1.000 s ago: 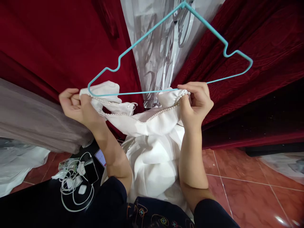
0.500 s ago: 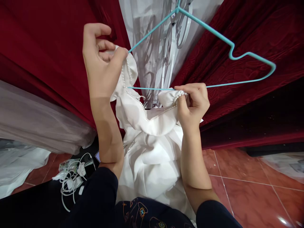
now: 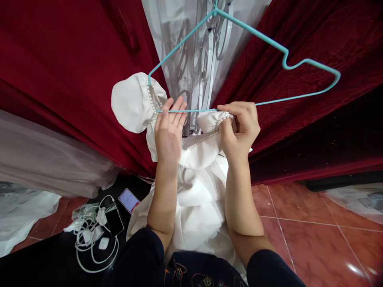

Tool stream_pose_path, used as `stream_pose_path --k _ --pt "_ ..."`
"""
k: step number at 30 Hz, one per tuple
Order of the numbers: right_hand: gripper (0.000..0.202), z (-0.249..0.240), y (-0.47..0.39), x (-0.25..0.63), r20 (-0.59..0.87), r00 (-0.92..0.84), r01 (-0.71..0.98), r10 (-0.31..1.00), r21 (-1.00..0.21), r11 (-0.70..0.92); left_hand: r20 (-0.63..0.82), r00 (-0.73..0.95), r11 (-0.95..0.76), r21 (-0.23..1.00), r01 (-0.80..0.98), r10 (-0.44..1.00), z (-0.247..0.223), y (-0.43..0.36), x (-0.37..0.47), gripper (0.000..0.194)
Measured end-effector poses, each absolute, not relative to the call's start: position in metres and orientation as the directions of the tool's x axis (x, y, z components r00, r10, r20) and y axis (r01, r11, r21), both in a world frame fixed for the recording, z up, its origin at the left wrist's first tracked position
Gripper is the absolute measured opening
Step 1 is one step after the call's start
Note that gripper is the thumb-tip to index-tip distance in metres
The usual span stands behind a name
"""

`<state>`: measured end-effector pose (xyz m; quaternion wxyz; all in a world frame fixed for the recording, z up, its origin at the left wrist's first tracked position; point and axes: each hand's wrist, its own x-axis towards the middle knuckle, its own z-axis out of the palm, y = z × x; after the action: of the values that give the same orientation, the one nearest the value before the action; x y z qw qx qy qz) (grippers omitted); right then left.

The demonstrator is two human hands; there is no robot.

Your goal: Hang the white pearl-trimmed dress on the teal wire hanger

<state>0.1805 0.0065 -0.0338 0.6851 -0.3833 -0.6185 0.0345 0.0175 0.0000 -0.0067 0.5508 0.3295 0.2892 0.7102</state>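
Observation:
A white dress with a pearl-trimmed neckline hangs down in front of me. Its left puffed sleeve sits over the left end of a light blue hanger. The hanger's right end is bare. My left hand is open, palm up and fingers stretched, beside the hanger's lower bar near the pearl edge. With thumb and fingers my right hand pinches the dress's right shoulder by its pearl trim, close against the lower bar.
Dark red drapes hang on both sides, with sheer white fabric between them. At lower left, a black surface holds tangled white cables, a dark phone and a lit phone. Reddish floor tiles lie at right.
My left hand has let go of the left sleeve and moved down and right, opening flat. The sleeve now rests on the hanger's end. My right hand keeps its pinch.

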Motion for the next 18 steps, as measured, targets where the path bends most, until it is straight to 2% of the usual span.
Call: stream_pose_path --k 3,6,9,11,13,18 --pt "0.026 -0.035 -0.003 0.177 0.811 0.225 0.409 0.541 -0.582 0.703 0.19 -0.183 -0.263 0.688 -0.676 0.965 -0.003 0.001 0.027 0.021" --pt "0.028 -0.04 -0.014 0.172 0.754 0.396 0.372 0.524 -0.654 0.659 0.24 -0.172 -0.293 0.7 -0.652 0.955 -0.002 -0.004 0.026 0.019" --pt "0.028 -0.048 -0.02 0.181 0.564 0.682 0.293 0.465 -0.794 0.533 0.289 -0.17 -0.329 0.705 -0.628 0.942 -0.003 -0.009 0.02 0.018" --pt "0.021 -0.054 -0.023 0.198 0.388 0.782 0.19 0.487 -0.894 0.407 0.308 -0.167 -0.344 0.718 -0.605 0.937 -0.002 -0.011 0.015 0.017" --pt "0.013 -0.058 -0.029 0.219 0.249 0.797 0.093 0.55 -0.951 0.296 0.305 -0.166 -0.343 0.745 -0.572 0.938 -0.001 -0.011 0.011 0.015" --pt "0.027 -0.064 -0.048 0.251 0.034 0.725 -0.149 0.687 -0.968 0.204 0.312 -0.159 -0.347 0.771 -0.534 0.937 0.0 -0.011 0.01 0.013"
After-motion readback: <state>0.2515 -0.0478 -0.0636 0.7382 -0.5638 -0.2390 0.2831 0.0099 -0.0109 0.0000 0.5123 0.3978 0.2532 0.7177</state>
